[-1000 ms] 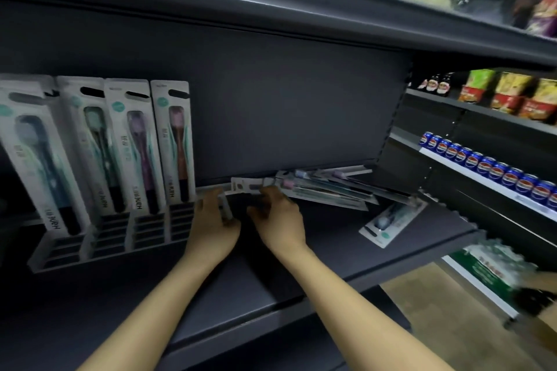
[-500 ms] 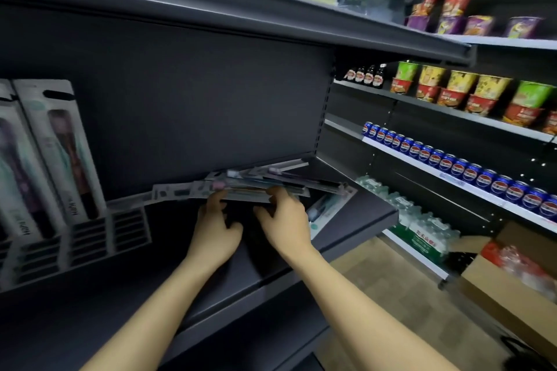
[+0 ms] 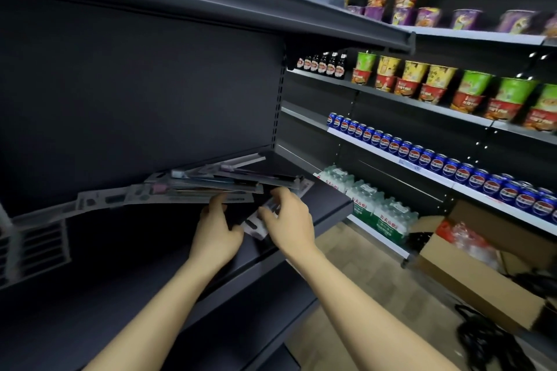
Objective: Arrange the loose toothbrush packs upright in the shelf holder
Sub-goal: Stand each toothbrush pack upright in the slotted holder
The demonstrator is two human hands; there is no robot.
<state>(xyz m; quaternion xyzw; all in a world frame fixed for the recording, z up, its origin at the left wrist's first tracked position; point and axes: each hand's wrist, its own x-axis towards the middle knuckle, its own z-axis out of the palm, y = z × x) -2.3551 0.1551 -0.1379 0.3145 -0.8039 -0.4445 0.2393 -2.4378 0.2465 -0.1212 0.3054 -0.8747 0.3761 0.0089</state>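
- The toothbrush packs are long flat cards, pale grey-white with a clear blister over each brush; one shows a pinkish brush head, others look teal or dark. Motion blur hides the print on them.
- They lie flat in a fanned, overlapping pile on the dark shelf, toward its back edge and near its right end, their long sides running roughly along the back panel.
- One more pack sits apart from the pile, nearer the front edge of the shelf, tilted, with its hang-hole end toward the camera.
- The left hand reaches under the near edge of the pile; its fingers curl upward against the lowest cards and the thumb touches the pile's front edge.
- The right hand has its fingers bent round the tilted separate pack, fingertips and thumb pinching its upper part.
- The shelf holder, a pale slotted rack, stands at the left end of the same shelf, well apart from the pile; it is blurred and cut off by the frame edge.
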